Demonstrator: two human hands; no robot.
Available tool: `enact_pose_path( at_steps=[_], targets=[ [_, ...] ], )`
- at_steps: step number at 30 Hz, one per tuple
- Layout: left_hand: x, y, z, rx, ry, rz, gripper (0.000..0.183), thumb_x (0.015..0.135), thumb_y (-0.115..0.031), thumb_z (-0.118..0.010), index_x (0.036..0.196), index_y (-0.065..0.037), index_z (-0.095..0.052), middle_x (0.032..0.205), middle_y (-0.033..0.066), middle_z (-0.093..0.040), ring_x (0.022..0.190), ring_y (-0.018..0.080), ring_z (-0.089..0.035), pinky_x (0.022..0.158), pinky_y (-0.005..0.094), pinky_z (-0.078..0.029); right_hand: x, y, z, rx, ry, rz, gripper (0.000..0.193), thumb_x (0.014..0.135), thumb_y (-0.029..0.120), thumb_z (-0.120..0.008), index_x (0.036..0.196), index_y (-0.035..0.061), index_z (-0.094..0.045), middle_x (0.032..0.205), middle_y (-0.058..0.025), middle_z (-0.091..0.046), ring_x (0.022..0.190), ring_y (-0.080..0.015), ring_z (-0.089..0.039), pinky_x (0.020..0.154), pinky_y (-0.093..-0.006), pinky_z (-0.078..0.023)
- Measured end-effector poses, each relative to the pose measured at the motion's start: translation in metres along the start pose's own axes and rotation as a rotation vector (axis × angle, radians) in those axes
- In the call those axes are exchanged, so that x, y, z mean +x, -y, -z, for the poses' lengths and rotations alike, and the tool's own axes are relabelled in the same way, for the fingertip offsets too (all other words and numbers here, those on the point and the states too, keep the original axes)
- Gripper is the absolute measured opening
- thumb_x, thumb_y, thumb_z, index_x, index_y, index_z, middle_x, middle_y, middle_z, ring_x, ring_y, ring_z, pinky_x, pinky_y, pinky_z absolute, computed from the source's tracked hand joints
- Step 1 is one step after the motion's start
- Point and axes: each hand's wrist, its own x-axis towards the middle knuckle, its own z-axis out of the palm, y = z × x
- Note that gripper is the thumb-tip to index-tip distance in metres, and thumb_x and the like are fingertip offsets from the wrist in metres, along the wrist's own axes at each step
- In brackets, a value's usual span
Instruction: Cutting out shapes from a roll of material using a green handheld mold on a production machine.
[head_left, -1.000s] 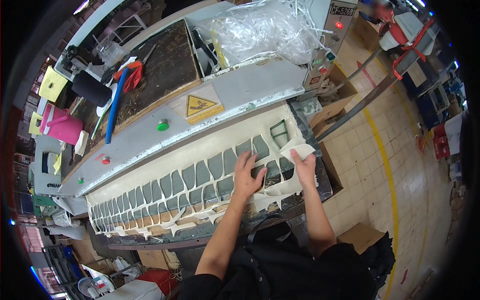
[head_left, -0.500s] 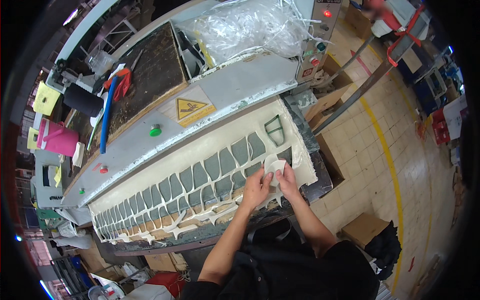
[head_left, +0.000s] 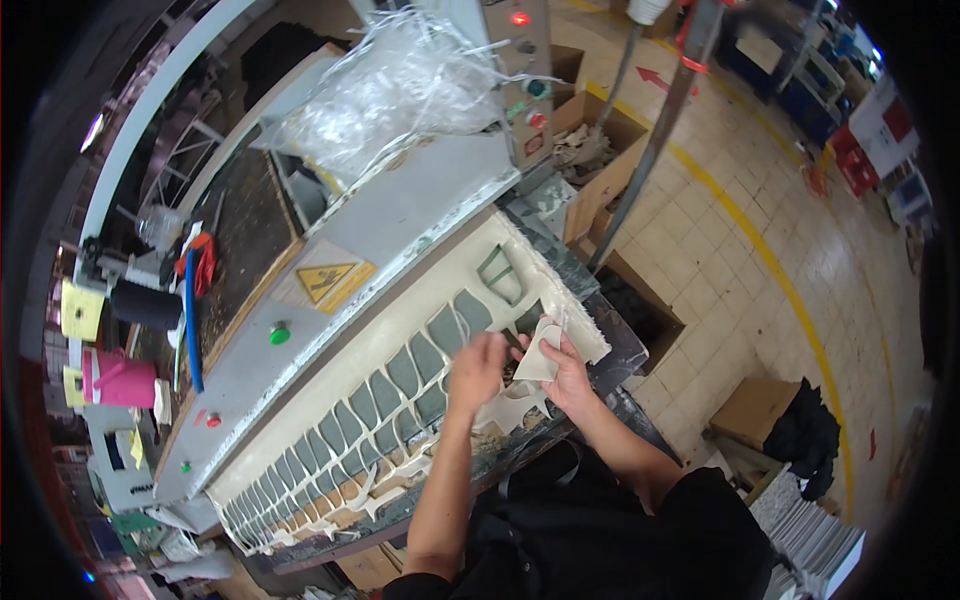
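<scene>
Where the right hand (head_left: pixel 568 375) is: near the right end of the sheet, thumb and fingers pinching a cream cut piece (head_left: pixel 540 355), which we see lifted above the work surface.
Left hand (head_left: pixel 478 372): just left of the piece, over the cut-out openings, fingers bent; motion blurs them, so we cannot tell whether they grasp anything.
Cream piece risk: we judge that too hard a pinch could crease this thin, flexible material, and too light a one could let it slip.
Sheet risk: the cream sheet (head_left: pixel 440 290) narrows to thin strips between its openings; if a finger snagged one, we think it could tear or pull the sheet askew.
Frame risk: a green-edged frame (head_left: pixel 499 276) lies on the sheet beyond the right hand; a shifting sheet could, in our judgement, carry it along.
Machine: a grey beam (head_left: pixel 420 195) runs along the far side, with a yellow warning sign (head_left: pixel 325 282) and a green button (head_left: pixel 279 332) (were it to move with hands so near, we judge, fingers could be caught).
Surface: a grey-green board (head_left: pixel 395 375) shows through the openings.
Room: we find a bundle of clear plastic (head_left: pixel 390 100) above the beam, a pink container (head_left: pixel 122 378) at left, and a tiled floor (head_left: pixel 720 250) with a yellow line (head_left: pixel 790 280) at right.
</scene>
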Motion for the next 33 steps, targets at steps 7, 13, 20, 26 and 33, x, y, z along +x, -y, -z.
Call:
enact_pose_path(
  at_steps=[7,13,20,26,33],
  targets=[
    [0.113,-0.035,0.036,0.557,0.042,-0.512,0.050,0.086,-0.003,-0.076,0.133,-0.016,-0.067,0.154,0.0157,-0.055,0.138,0.0393,-0.055,0.110,0.0492,-0.048,-0.039,0.021,0.013,0.433,0.380,-0.159,0.055,0.104,0.021,-0.061,0.154,0.0055,-0.046,0.160,-0.0204,-0.050,0.150,-0.0437,-0.047,0.127,-0.0672,-0.032],
    [0.153,-0.024,0.013,0.936,0.349,-0.779,0.069,0.080,0.006,-0.071,0.142,-0.022,-0.063,0.160,0.0075,-0.052,0.153,0.0361,-0.043,0.123,0.0521,-0.036,-0.054,0.004,0.027,0.135,0.333,-0.143,0.052,0.105,0.013,-0.058,0.155,0.0053,-0.049,0.144,-0.0189,-0.061,0.133,-0.0364,-0.062,0.121,-0.0608,-0.042],
    [0.132,-0.032,0.034,0.608,0.368,-0.519,0.048,0.085,-0.015,-0.079,0.132,-0.013,-0.069,0.122,0.0104,-0.072,0.125,0.0335,-0.065,0.115,0.0525,-0.043,-0.047,0.014,0.028,-0.853,0.307,0.169,0.038,0.107,0.001,-0.053,0.146,-0.0008,-0.053,0.134,-0.0098,-0.068,0.130,-0.0212,-0.063,0.114,-0.0351,-0.046],
    [0.027,-0.007,0.025,-0.270,-0.172,-0.164,0.028,0.104,-0.023,-0.067,0.122,-0.002,-0.066,0.099,0.0160,-0.072,0.098,0.0257,-0.070,0.084,0.0395,-0.053,-0.029,0.012,-0.001,-0.817,0.146,0.217,0.046,0.117,0.029,-0.047,0.157,0.0076,-0.041,0.119,-0.0051,-0.058,0.104,-0.0135,-0.060,0.096,-0.0302,-0.050],
    [-0.067,-0.001,0.021,-0.357,-0.318,-0.058,0.031,0.113,-0.025,-0.051,0.112,0.000,-0.070,0.100,0.0101,-0.058,0.091,0.0206,-0.055,0.082,0.0353,-0.046,-0.003,-0.031,-0.068,-0.792,0.300,0.077,0.069,0.115,0.062,-0.030,0.160,0.0107,-0.041,0.132,-0.0076,-0.060,0.116,-0.0170,-0.060,0.104,-0.0336,-0.050]
  ],
)
